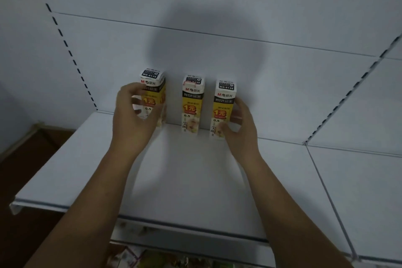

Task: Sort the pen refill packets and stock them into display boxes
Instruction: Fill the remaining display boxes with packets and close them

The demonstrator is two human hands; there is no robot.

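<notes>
Three refill boxes (192,104) on a white shelf (185,180).
Left hand (130,122) fingers grip the left box (154,91); right hand (242,130) fingers grip the right box (224,102).

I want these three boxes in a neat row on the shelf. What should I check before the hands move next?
1. Left hand grips left box: ok.
2. Right hand grips right box: ok.
3. Middle box upright, untouched: ok.
4. Gaps even: not ok, the left gap is wider.
5. Left box base flat on shelf: cannot tell, the hand hides it.
6. Boxes hold refills: cannot tell, insides not visible.
</notes>
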